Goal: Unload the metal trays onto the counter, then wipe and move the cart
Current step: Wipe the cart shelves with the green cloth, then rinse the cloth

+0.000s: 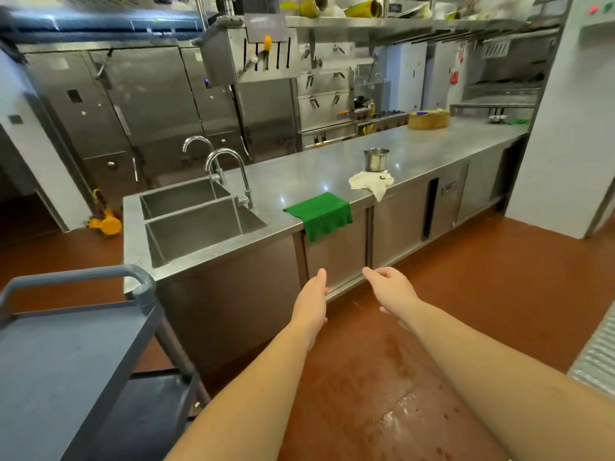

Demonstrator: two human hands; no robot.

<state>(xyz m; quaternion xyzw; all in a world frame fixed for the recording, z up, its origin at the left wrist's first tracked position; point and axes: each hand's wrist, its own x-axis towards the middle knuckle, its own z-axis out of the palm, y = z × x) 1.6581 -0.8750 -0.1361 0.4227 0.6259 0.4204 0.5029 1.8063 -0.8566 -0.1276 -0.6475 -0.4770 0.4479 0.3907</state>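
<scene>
A grey plastic cart stands at the lower left, its top shelf bare and its handle toward the sink. No metal trays show in view. Both my arms reach forward over the red floor. My left hand is open with straight fingers, just right of the cart and in front of the counter's cabinet doors. My right hand is open beside it, fingers relaxed and holding nothing. A green cloth hangs over the steel counter's front edge, above my hands.
A double sink with two taps sits at the counter's left end. A white rag and a small steel pot lie further along the counter, a wooden chopping block at the far end. The floor has wet patches. A floor grate is at right.
</scene>
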